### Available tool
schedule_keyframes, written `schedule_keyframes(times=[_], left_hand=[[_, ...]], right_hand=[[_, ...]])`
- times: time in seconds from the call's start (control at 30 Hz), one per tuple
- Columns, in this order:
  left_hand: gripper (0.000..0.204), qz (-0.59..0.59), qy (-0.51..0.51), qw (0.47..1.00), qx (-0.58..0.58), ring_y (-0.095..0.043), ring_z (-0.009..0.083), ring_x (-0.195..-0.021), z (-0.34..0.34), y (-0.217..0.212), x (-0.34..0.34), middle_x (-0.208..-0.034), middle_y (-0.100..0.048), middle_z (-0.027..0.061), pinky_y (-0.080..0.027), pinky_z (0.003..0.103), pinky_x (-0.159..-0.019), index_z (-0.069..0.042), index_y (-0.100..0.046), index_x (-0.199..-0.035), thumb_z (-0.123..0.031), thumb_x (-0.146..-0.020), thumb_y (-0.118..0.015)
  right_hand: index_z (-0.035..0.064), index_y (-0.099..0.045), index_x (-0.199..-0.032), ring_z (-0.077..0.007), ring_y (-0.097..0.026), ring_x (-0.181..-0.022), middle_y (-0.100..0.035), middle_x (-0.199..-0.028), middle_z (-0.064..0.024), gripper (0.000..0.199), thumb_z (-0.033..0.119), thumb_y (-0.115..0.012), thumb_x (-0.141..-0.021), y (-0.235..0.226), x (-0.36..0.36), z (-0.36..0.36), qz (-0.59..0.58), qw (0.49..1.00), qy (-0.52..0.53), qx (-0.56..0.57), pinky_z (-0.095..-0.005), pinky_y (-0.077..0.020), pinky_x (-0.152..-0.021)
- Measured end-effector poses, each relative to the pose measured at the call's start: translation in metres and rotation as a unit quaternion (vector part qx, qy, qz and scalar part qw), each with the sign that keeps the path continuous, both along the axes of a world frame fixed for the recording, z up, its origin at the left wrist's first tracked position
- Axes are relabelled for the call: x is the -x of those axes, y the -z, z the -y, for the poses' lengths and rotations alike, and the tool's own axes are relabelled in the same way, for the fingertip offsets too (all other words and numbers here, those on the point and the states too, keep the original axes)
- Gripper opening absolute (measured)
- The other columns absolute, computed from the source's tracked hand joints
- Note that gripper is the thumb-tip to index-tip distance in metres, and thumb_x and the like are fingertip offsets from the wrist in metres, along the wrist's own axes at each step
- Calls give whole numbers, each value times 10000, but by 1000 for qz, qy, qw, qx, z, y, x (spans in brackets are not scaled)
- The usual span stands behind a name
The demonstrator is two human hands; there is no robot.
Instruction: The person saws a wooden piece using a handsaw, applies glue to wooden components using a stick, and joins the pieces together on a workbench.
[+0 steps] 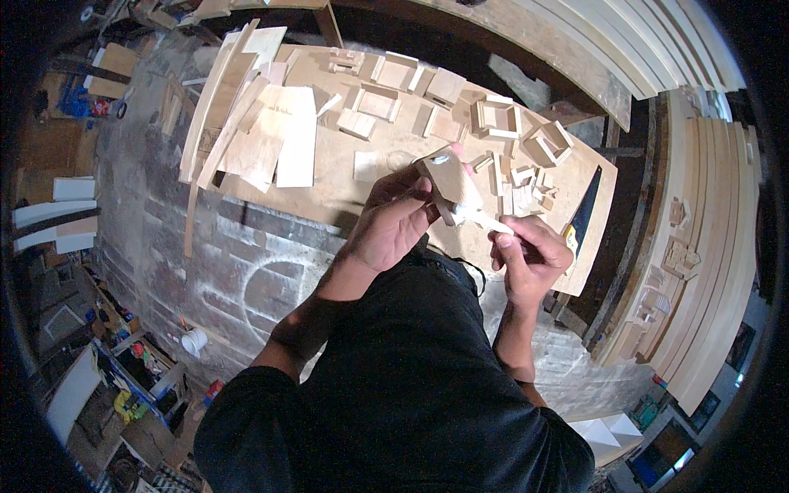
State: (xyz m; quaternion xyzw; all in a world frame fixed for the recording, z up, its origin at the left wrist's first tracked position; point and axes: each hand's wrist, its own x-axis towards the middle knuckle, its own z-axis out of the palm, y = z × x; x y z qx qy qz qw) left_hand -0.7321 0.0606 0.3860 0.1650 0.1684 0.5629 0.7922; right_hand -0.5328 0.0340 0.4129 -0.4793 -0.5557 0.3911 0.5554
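Above the worktable's near edge, my left hand (pixel 388 223) is closed round a small pale wooden piece (pixel 454 182) with flat faces and angled edges. A small shiny patch shows near its top. My right hand (pixel 530 253) pinches a thin, light-coloured stick (pixel 493 223) between thumb and fingers. The stick's far end meets the lower right side of the wooden piece, where a bright white spot hides the detail. Whether the stick is a loose strip or part of the piece, I cannot tell.
On the plywood tabletop (pixel 329 201) stand several small wooden boxes (pixel 497 119) and loose offcuts. Boards and strips (pixel 267 135) are stacked at the left. A handsaw (pixel 585 212) lies by the right edge. Long planks (pixel 711 246) rest farther right; a white bucket (pixel 194 341) stands lower left.
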Motion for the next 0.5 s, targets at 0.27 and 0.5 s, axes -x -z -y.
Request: schedule_keyframes(times=[0.27,0.5], left_hand=[[699,27,-7,1000,-4,-465,317,-1351,1,-7,0,-1466,-436,226,-423,399,-1132,57,-239,-1511,-170,-966,-612],[576,27,-34,998,-50,-385,273,-1420,3,0,-2,-1511,-398,172,-377,428,-1156,-5,-322,-1500,-42,-972,-550]], right_hand=[[-31,-744,-949,-72,-576,-499,-693,-745,-105,197,-59,-773,-756,-1,10,5,10,1000,23,-10,-187,-379,-436],[-35,-744,-956,-97,-584,-536,-698,-749,-125,211,-65,-775,-749,3,4,5,74,990,116,-39,-204,-422,-498]])
